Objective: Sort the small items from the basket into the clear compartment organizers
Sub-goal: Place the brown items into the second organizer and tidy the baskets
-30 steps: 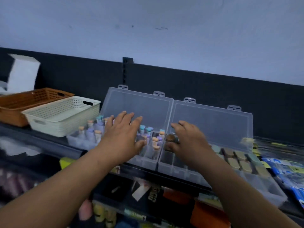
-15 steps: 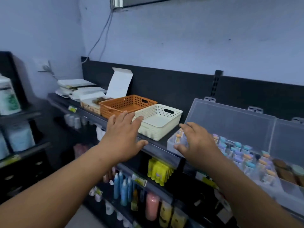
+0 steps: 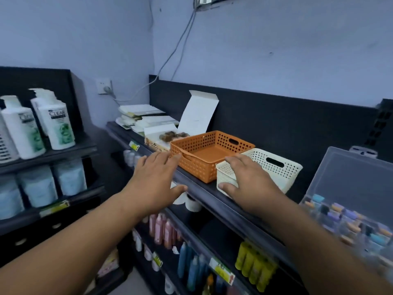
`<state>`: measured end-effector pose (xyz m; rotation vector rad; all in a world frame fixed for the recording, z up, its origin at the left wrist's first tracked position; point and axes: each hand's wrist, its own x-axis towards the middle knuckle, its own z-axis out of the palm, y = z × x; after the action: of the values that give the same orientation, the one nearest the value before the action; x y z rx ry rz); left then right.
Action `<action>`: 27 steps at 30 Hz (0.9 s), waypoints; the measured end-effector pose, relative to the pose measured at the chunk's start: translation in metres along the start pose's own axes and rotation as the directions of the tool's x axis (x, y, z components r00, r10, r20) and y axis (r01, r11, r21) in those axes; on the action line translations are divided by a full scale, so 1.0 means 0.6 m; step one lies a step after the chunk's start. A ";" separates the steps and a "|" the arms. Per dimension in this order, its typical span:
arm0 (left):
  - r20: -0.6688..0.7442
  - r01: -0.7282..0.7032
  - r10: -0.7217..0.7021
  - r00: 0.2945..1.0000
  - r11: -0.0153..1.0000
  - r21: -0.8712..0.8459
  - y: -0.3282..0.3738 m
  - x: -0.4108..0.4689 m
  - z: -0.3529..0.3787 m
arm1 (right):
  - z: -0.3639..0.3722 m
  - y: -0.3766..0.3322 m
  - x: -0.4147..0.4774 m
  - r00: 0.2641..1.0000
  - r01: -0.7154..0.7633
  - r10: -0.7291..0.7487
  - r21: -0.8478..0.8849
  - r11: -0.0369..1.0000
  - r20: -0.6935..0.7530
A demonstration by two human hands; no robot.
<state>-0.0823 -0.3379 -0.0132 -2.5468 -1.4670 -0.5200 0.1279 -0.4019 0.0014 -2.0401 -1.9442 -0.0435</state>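
Both grips have left the clear organizer [image 3: 348,222], where they were a second ago. The view has swung left, so the orange basket [image 3: 197,167] now sits centre frame. The organizer is now well to the right of the orange basket, at the frame edge, lid up. Its compartments are already packed with small capped items [image 3: 338,209].

My left grip [image 3: 156,182] is released, fingers spread flat and holding nothing. It hovers just left of the orange basket's near corner, over the shelf [image 3: 212,200] lip. My right grip [image 3: 248,184] is also released and empty. It is spread over the near corner of the white basket [image 3: 291,173], which stands touching the orange basket's right side. I can't tell whether the palm actually touches the rim.

The orange basket shows a bare floor with no items visible. The white basket's inside is partly hidden by my hand. An open carton [image 3: 200,116] stands just behind the orange basket.

My read: the last drop-off is done and I'm reaching back for a basket or the next pickup. Nothing is grasped yet.
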 end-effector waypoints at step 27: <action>0.122 -0.039 0.064 0.990 0.980 -0.197 -0.346 0.487 0.170 | 0.119 -0.095 0.574 0.977 -0.016 0.029 -0.062 0.998 0.211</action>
<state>-0.1045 0.0342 -0.0069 -2.8099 -1.4509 -0.5247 0.0828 -0.0497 0.0286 -2.1838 -2.0670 0.1274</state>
